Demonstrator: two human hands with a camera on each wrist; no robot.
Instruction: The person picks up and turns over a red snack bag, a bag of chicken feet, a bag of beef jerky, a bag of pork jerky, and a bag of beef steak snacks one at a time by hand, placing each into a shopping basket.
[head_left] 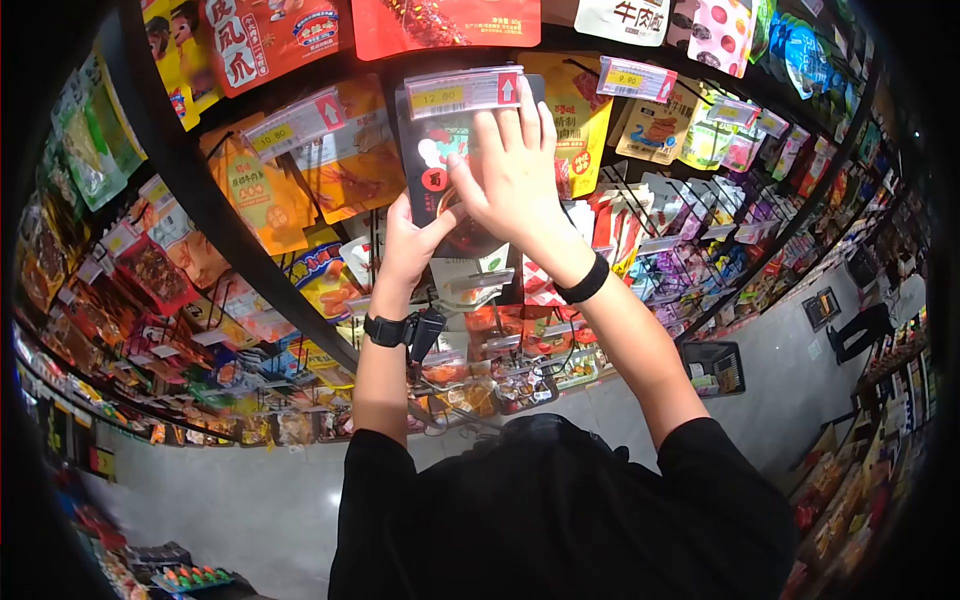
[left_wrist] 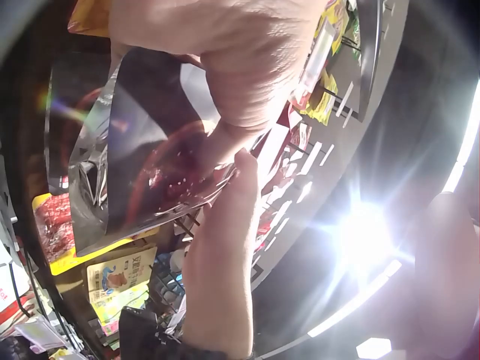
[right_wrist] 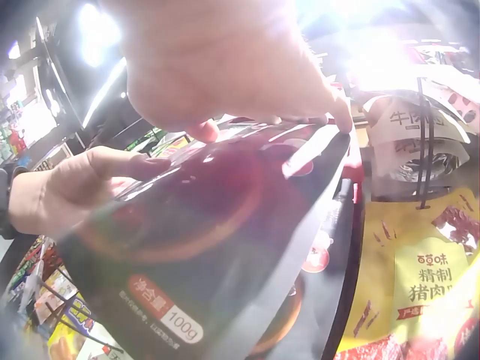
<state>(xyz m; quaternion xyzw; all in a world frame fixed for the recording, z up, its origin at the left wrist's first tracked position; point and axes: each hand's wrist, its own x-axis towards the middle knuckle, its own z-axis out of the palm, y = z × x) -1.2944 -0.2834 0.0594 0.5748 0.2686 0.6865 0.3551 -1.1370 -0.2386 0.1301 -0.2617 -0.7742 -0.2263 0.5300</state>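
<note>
In the head view a black snack pouch [head_left: 427, 125], with a bowl of red food printed low on it, hangs behind a price tag [head_left: 465, 90]. My left hand [head_left: 410, 240] grips its lower left edge, thumb across the front. Straight fingers of my right hand [head_left: 515, 180] lie over the pouch's right side and reach up to the tag. The right wrist view has the left hand [right_wrist: 82, 187] at the pouch's edge and the right hand [right_wrist: 225, 67] above it, with the pouch front [right_wrist: 202, 225] tilted outward. Another black pouch [right_wrist: 330, 262] hangs behind.
Orange pouches [head_left: 255, 190] hang to the left, a yellow pouch [head_left: 580, 110] to the right. Red pouches [head_left: 450, 20] hang above. Lower rows hold more snacks on hooks. A dark basket [head_left: 712, 368] is on the floor [head_left: 640, 395], and a person's leg [head_left: 862, 325] shows far right.
</note>
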